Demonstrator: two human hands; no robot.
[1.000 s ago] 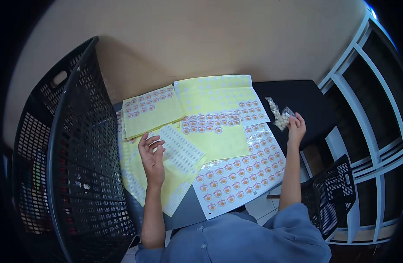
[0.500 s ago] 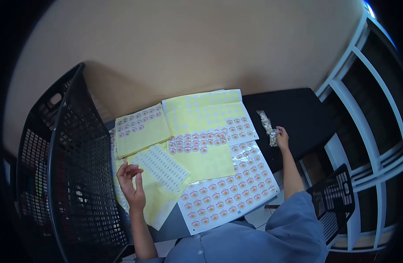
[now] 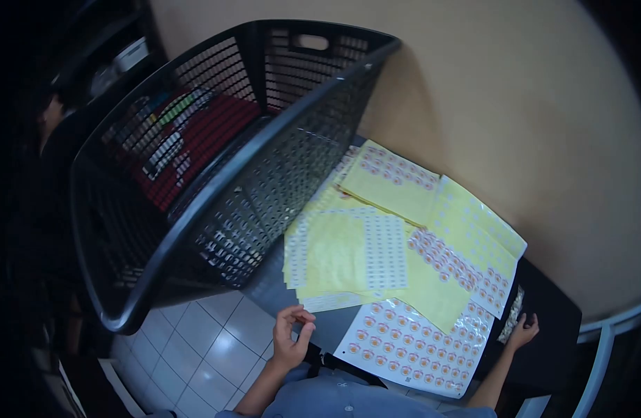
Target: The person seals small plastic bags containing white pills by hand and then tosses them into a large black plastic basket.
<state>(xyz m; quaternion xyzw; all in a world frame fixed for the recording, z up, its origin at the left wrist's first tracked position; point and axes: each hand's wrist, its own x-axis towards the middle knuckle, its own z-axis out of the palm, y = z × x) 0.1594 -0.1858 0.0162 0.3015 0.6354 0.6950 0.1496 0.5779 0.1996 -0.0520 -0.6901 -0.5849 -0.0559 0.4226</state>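
Observation:
My left hand [image 3: 292, 336] is raised with its fingers curled and apart, holding nothing, near the lower edge of the small-print label sheets [image 3: 386, 251]. At the right, my right hand [image 3: 522, 330] touches or rests beside a clear packet of pale pieces [image 3: 512, 315] on the black surface; whether its fingers grip the packet is unclear. Between my hands lies a white sheet of round pink-and-orange stickers [image 3: 411, 343]. Yellow backing sheets [image 3: 439, 303], some still bearing round stickers, overlap above it.
A large black plastic basket [image 3: 278, 157] stands at the left, with red and patterned items [image 3: 216, 132] visible through it. A beige wall [image 3: 501, 83] rises behind. White floor tiles [image 3: 202, 348] show at lower left, and a white frame [image 3: 599, 362] at lower right.
The view has swung left, so the basket fills more of it and the sheets appear farther right. My right hand's fingers look more spread beside the packet.

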